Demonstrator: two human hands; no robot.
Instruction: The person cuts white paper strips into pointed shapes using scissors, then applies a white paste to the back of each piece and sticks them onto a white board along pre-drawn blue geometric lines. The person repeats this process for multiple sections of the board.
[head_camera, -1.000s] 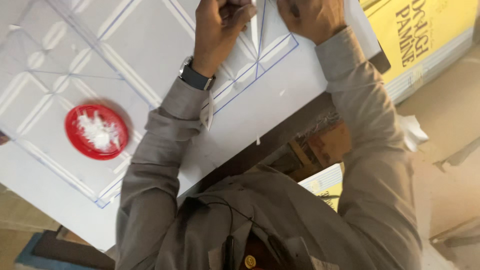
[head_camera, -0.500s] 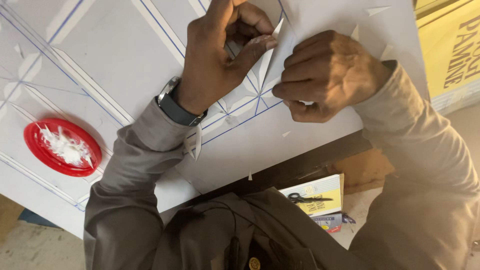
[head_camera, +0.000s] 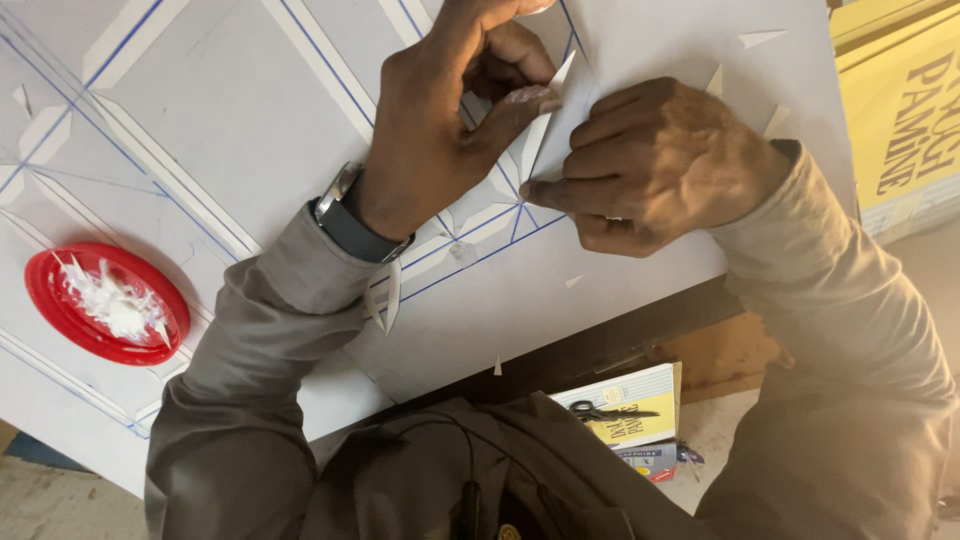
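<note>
At the near edge of the white foam board ruled with blue lines (head_camera: 620, 290), the right hand (head_camera: 665, 165) presses curled fingers flat on the sheet, apparently to steady it. Beyond it, the left hand (head_camera: 440, 120) pinches a thin white pointed paper strip (head_camera: 545, 120) between thumb and forefinger, lifting it upright off the board. A round red plastic lid holding white scraps (head_camera: 105, 300) sits toward the board's left edge, well clear of both hands.
</note>
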